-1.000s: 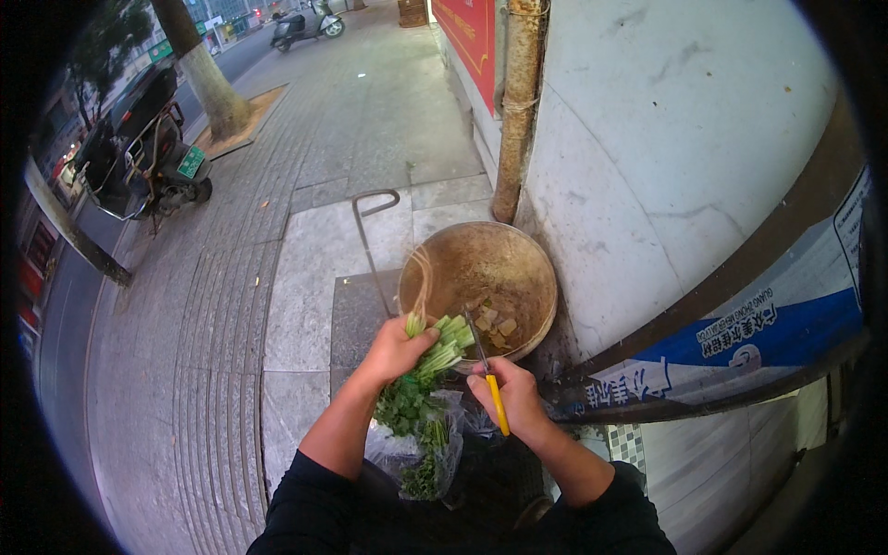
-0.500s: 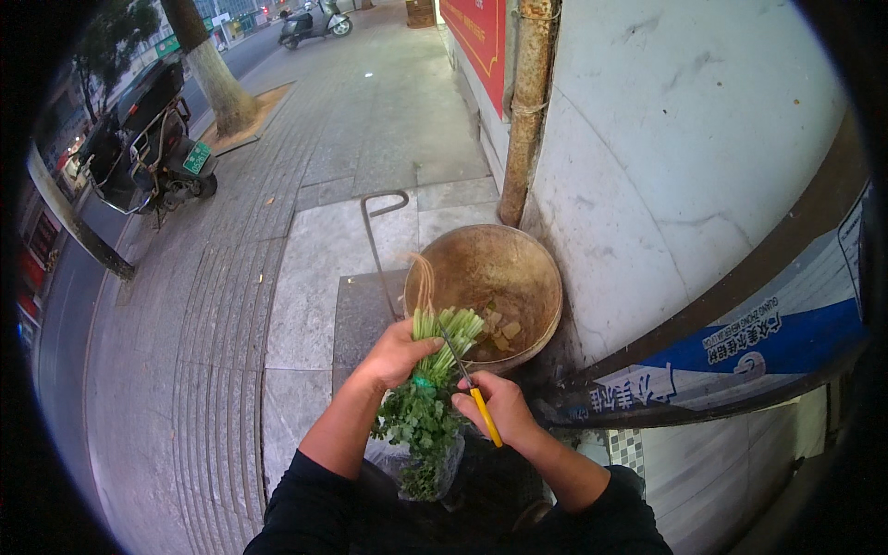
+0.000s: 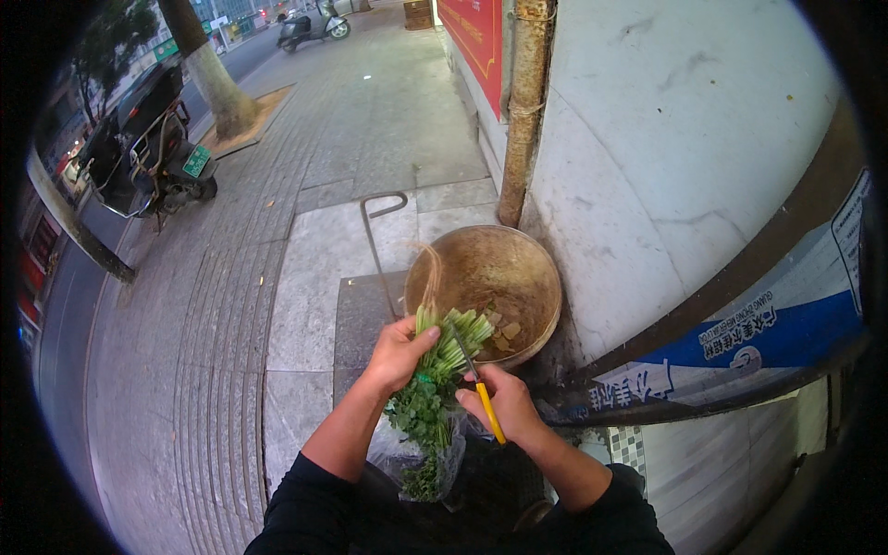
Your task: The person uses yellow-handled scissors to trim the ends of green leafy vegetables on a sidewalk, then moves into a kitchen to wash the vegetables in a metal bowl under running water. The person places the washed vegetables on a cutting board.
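Observation:
A bunch of coriander point(image 3: 416, 405) is gripped around its pale green stalks by my left hand point(image 3: 396, 355). A green tie circles the bunch below the hand, and long thin roots rise from the top of some stalks. My right hand point(image 3: 509, 401) is closed on yellow-handled scissors point(image 3: 490, 414). Their dark blades lie against the stalks, whose pale ends fan out to the right. Whether the blades are parted is hard to see. The stalk ends hang over the near left rim of a round, stained basin point(image 3: 495, 264). Brownish scraps point(image 3: 507, 335) lie inside it.
A bent metal rod point(image 3: 371, 242) stands left of the basin. A rusty pipe point(image 3: 527, 111) and marble wall point(image 3: 647, 176) rise behind and right of it. Below the bunch is a clear plastic bag point(image 3: 450, 462). A parked scooter point(image 3: 153, 153) stands far left.
The stalk ends have fanned farther right and slightly down, and the roots now lean right. The scissors have shifted slightly right with the stalks. Both hands keep their hold.

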### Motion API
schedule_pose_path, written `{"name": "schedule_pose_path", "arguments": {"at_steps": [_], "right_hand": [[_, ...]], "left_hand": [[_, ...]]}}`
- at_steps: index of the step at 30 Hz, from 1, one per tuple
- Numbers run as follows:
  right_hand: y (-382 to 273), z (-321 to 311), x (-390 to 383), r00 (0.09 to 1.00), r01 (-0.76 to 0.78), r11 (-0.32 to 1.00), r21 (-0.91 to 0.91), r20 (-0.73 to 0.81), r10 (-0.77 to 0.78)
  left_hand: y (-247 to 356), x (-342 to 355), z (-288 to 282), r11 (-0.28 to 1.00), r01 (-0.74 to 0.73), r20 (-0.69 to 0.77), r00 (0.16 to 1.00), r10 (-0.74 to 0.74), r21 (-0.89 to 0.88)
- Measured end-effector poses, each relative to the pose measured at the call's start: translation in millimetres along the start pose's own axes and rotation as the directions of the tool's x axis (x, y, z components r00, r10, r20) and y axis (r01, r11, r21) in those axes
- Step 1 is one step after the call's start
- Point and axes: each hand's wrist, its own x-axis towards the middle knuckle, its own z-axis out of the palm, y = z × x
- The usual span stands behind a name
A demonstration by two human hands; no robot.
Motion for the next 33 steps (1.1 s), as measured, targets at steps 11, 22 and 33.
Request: {"name": "schedule_pose_path", "arguments": {"at_steps": [11,22,33], "right_hand": [[5,-7,2,1.000,-0.016,1.000,-0.021,0.018,0.017],[-15,-15,1,0.997,-0.057,0.987,-0.148,0.045,0.064],[-15,-18,3,0.991,-0.099,0.976,-0.195,0.072,0.115]], "left_hand": [[1,0,0,0.996,0.024,0.029,0.999,-0.022,-0.089],[8,0,-5,0.997,0.001,-0.041,0.999,0.002,0.080],[17,-2,-11,0.993,0.025,-0.035,0.999,-0.021,0.119]]}}
